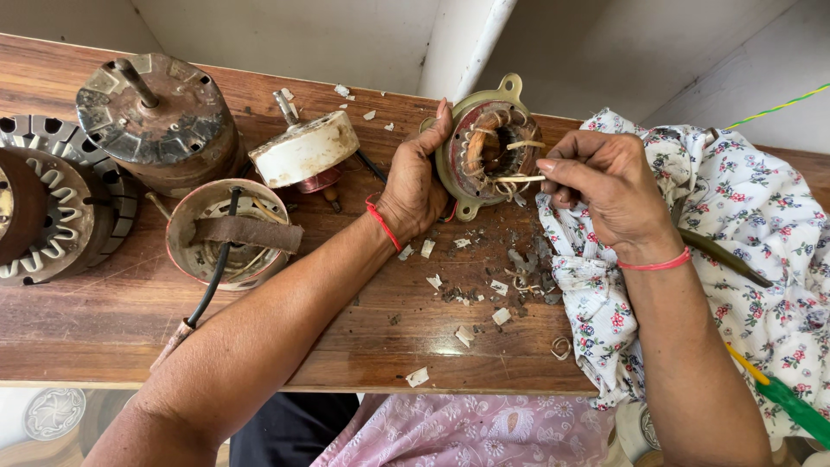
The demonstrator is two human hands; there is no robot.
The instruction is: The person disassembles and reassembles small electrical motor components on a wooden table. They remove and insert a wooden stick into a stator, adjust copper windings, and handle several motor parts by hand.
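At the bench's nine o'clock side sat four motor parts: a laminated stator [47, 212], a grimy housing [160, 121], an open shell [226, 232] and a white rotor [304, 149]. Toward twelve o'clock the left hand [413, 177] clasped one wound stator [486, 147] upright by its rim; it looked heavy and rigid, its copper windings fragile. The right hand [609, 190] pinched one thin stick [519, 179] against the coil.
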